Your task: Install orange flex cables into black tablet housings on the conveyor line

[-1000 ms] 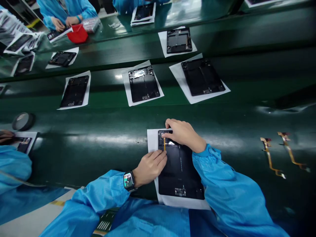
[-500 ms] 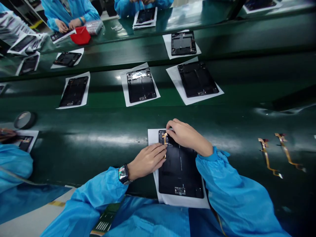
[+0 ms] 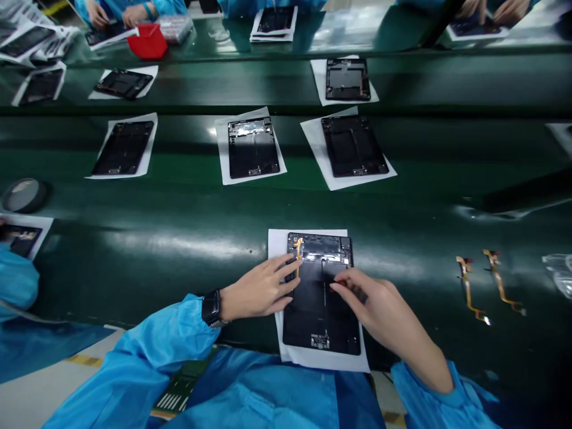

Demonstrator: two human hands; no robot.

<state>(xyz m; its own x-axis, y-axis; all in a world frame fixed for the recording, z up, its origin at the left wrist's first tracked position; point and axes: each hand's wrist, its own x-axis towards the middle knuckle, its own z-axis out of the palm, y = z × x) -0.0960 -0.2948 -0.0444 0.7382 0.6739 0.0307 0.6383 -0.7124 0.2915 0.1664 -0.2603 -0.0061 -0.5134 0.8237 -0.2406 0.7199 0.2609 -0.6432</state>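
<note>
In front of me lies a black tablet housing [image 3: 322, 322] on white paper [image 3: 277, 241]. A gold flex cable [image 3: 298, 247] runs down its upper left edge. My left hand [image 3: 268, 286] rests there with fingers spread, the fingertips over the lower part of the cable. Above the right half of the housing is my right hand [image 3: 375, 304], its thumb and index finger pinched together. Whatever may be between those fingertips is too small to make out. A shiny strip [image 3: 317, 249] crosses the upper part of the housing.
Two loose flex cables [image 3: 469, 292] lie to the right, beside clear plastic [image 3: 560, 271]. Farther back, more housings on paper [image 3: 254, 152] sit on the green bench. A round grey tape roll [image 3: 22, 195] is at left. Co-workers' hands [image 3: 136, 15] and a red bin [image 3: 147, 42] are across.
My right hand has moved from the housing's top edge down and right, uncovering the shiny strip. My left hand's fingers have spread at the left edge. The view has shifted slightly.
</note>
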